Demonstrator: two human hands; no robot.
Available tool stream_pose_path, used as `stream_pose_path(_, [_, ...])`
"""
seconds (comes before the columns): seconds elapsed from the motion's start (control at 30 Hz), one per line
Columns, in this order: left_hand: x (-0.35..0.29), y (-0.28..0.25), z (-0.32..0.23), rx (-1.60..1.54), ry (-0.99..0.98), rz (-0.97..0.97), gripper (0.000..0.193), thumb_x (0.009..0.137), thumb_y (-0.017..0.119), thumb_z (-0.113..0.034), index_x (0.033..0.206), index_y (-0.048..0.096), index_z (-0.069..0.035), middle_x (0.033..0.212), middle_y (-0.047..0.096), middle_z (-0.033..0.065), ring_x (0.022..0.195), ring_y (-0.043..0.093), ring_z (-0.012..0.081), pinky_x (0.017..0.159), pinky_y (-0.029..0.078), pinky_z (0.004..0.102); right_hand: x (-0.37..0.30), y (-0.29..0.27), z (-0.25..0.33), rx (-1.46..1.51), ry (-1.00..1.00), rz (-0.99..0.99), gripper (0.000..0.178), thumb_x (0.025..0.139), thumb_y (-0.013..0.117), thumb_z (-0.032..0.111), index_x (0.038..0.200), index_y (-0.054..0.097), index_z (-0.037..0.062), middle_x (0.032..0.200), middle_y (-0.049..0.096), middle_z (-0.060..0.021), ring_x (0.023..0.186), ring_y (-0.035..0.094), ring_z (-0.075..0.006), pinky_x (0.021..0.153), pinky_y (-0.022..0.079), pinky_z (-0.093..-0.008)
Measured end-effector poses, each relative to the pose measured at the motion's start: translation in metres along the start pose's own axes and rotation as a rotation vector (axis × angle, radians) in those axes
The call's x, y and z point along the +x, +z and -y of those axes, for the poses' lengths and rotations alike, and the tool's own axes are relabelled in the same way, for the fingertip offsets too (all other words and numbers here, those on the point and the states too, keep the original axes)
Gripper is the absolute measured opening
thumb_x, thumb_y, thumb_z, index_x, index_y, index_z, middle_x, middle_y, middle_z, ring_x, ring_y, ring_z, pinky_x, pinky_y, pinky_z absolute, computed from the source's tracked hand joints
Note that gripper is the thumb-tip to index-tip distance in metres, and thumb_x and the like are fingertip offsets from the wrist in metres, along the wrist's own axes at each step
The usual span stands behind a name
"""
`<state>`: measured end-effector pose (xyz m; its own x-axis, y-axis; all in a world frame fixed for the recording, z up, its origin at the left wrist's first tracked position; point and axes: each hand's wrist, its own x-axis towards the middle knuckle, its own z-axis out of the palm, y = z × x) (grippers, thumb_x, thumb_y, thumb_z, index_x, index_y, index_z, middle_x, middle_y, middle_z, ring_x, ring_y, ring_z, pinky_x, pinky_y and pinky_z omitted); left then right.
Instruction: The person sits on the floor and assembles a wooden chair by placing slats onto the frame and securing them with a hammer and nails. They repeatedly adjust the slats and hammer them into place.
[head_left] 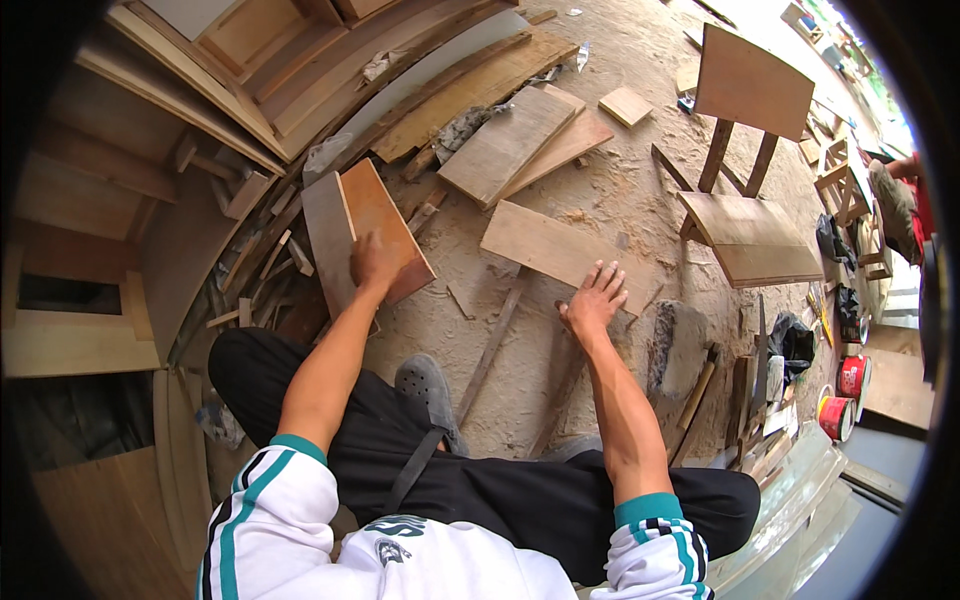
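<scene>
1. Head view, left side: left hand (374, 262), blurred, at the orange board (385, 215) beside a grey board (325, 235); fingers bent, grip cannot be told.
2. Head view, centre: right hand (594, 298) on the plank's (550, 243) near edge; fingers spread, not closed.
3. Plank sits between orange board and chair (750, 232).

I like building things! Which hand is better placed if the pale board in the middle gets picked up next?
Probably the right hand: its fingers lie over the right end of the pale board. The left hand is farther off, at the orange-brown panel.
</scene>
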<state>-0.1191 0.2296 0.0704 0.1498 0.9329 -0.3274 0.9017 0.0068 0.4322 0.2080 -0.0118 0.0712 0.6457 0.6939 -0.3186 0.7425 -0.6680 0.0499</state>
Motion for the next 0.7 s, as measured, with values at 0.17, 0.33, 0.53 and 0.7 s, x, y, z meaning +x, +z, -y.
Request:
stream_pose_path(0.17, [-0.032, 0.036, -0.041, 0.2, -0.189, 0.072, 0.121, 0.072, 0.07, -0.067, 0.157, 0.003, -0.012, 0.159, -0.003, 0.0279, 0.146, 0.001, 0.0491, 0.116, 0.007, 0.0638, -0.005, -0.008, 0.0, 0.019, -0.023, 0.03, 0.119, 0.073, 0.077, 0.054, 0.154, 0.009, 0.0, 0.16, 0.008, -0.026, 0.148, 0.006, -0.0449, 0.115, 0.015, -0.0613])
stream_pose_path(0.33, [-0.025, 0.031, -0.054, 0.212, -0.301, 0.104, 0.126, 0.072, 0.076, -0.056, 0.156, -0.008, -0.014, 0.158, -0.013, 0.0283, 0.145, -0.003, 0.0534, 0.113, 0.007, 0.0702, -0.011, -0.007, -0.002, 0.04, -0.075, 0.001, 0.116, 0.074, 0.076, 0.054, 0.154, 0.011, 0.0019, 0.159, 0.01, -0.0268, 0.147, 0.008, -0.0451, 0.115, 0.015, -0.06])
stream_pose_path(0.53, [-0.021, 0.017, -0.068, -0.29, -0.299, -0.018, 0.102, 0.078, 0.059, -0.011, 0.153, -0.009, 0.002, 0.159, 0.005, 0.0279, 0.147, 0.017, 0.0385, 0.119, 0.019, 0.0468, -0.014, 0.011, -0.019, 0.111, -0.119, -0.155, 0.108, 0.076, 0.074, 0.054, 0.154, 0.018, 0.0054, 0.158, 0.013, -0.0259, 0.147, 0.01, -0.0439, 0.116, 0.014, -0.0598])
stream_pose_path(0.7, [0.004, -0.008, -0.03, -1.007, -0.477, -0.297, 0.057, 0.069, 0.052, -0.003, 0.124, 0.043, 0.004, 0.128, 0.048, 0.0208, 0.122, 0.048, 0.0319, 0.103, 0.04, 0.0449, -0.015, 0.024, -0.013, 0.216, -0.116, -0.252, 0.102, 0.079, 0.07, 0.056, 0.153, 0.02, 0.0065, 0.158, 0.014, -0.0233, 0.148, 0.008, -0.0407, 0.117, 0.011, -0.0591])
